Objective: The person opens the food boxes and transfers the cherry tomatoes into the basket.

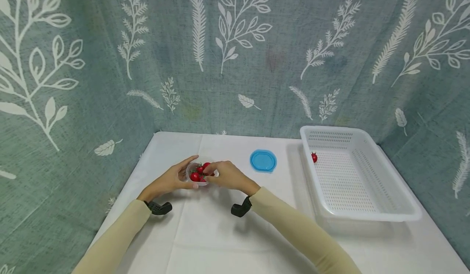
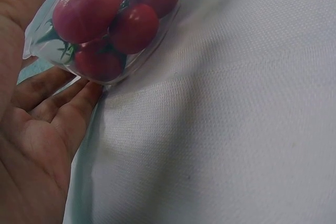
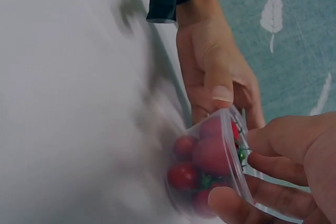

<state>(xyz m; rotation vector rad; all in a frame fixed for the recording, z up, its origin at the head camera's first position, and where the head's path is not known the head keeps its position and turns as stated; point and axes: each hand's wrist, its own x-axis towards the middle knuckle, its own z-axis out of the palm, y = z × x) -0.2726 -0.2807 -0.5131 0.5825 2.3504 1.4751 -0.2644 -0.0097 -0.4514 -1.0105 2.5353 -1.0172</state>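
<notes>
Clear plastic tub (image 3: 229, 135) of red cherry tomatoes (image 1: 195, 177) sits left of the round blue lid (image 1: 263, 161) and a bit nearer the person; can't tell if its base touches the tabletop (image 1: 220, 233). Left hand (image 1: 174, 179), also left of the lid, has its grip around the tub, thumb on the near side, fingers on the far side. Right hand (image 1: 229, 175), between tub and lid, reaches over the tub's rim, fingertips at the tomatoes; can't tell if this grip is pinching one or has let go. At least five tomatoes show through the tub wall in the left wrist view, some with green stems. Blue lid lies flat on the tabletop, apart from both hands. White perforated basket (image 1: 352, 180) stands right of the lid, well apart from the tub; one single tomato (image 1: 314, 157) lies inside, against the wall nearest the lid. Beige sleeves (image 1: 121, 233), black devices (image 1: 241, 208) at both wrists, nearer the person than the lid. White cloth covers the tabletop; grey-green curtain (image 1: 257, 94) with white leaf prints hangs behind the lid.
</notes>
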